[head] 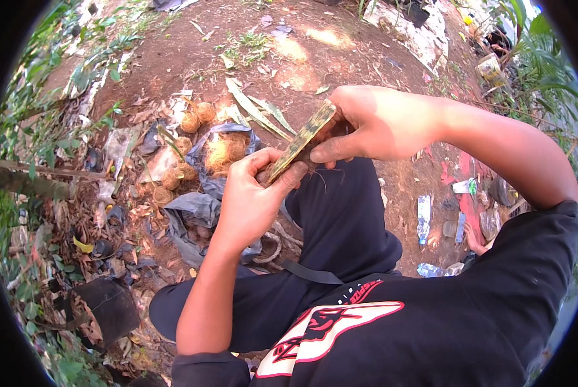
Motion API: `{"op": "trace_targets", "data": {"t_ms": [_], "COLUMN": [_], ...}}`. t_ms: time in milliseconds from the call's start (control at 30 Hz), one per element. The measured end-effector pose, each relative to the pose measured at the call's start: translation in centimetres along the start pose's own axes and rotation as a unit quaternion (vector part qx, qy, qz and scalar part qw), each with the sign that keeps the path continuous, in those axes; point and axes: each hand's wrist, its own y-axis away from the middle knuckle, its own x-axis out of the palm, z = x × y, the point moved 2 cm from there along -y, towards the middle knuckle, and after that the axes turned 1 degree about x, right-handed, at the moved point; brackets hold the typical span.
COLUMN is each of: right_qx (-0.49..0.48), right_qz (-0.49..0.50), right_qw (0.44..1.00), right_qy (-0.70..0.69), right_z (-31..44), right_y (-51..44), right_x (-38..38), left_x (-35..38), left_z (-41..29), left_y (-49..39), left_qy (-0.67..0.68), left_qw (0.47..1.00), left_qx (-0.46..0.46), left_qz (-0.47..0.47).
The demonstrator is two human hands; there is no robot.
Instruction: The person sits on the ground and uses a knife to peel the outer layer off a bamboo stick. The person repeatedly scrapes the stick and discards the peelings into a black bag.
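Observation:
A short piece of mottled green-and-yellow leaf [304,138], like snake plant, slants between my two hands over my bent knee. My left hand [252,193] grips its lower end, with the thumb across the near side. At the upper end, my right hand [373,123] holds it with bent fingers and thumb. Behind the leaf a dark brown, soil-like mass shows between my hands, partly hidden by the fingers, and thin roots hang from it. Longer snake plant leaves [257,109] lie on the soil just beyond my hands.
Left of my knee, a dark plastic bag [197,205] surrounds a clump of brown fibre [226,152]. Several fibre balls [190,122] lie beside it. A black pot [106,309] is at lower left. Plastic bottles [424,217] and another person's hand [474,239] are at right.

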Motion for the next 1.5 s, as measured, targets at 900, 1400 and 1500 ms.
{"op": "trace_targets", "data": {"t_ms": [900,1400,1500], "right_qx": [0.077,0.095,0.079], "right_qz": [-0.017,0.012,0.003], "right_qw": [0.996,0.995,0.996], "right_qy": [-0.048,0.034,0.036], "right_z": [-1.2,-1.5,-1.5], "right_y": [7.4,8.3,8.4], "right_x": [4.3,3.8,3.8], "left_x": [6.0,5.8,5.9], "left_z": [0.5,0.0,-0.1], "left_y": [0.9,0.9,0.9], "left_qy": [0.098,0.099,0.1], "left_qw": [0.973,0.97,0.966], "left_qx": [0.031,0.031,0.029], "left_qz": [0.206,0.22,0.236]}}
